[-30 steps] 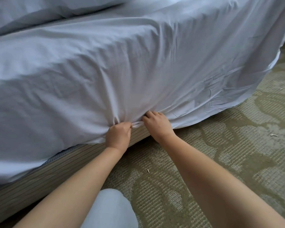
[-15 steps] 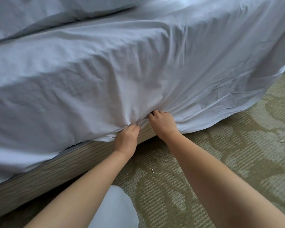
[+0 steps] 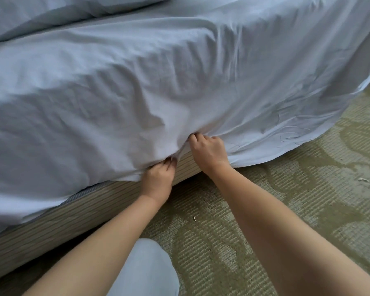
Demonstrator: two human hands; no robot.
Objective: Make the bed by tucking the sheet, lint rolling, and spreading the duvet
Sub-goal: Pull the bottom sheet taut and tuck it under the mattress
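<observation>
A pale blue-white sheet (image 3: 179,82) covers the mattress and hangs over its side. My left hand (image 3: 157,177) presses its fingertips into the sheet's lower edge where mattress meets the striped bed base (image 3: 77,212); the fingertips are hidden under the fabric. My right hand (image 3: 208,151) sits just to the right and higher, fingers curled into a fold of the sheet. To the right of my hands the sheet hangs loose down to the carpet. A duvet or pillow (image 3: 51,11) lies bunched at the back left of the bed.
A green patterned carpet (image 3: 286,210) covers the floor at the right and front, with small bits of debris (image 3: 361,179) on it. My knee in light clothing (image 3: 145,272) is at the bottom centre, close to the bed base.
Both hands have moved up and to the right along the mattress edge, pushing more sheet in. The left hand's fingers went from a fist to reaching under the fabric.
</observation>
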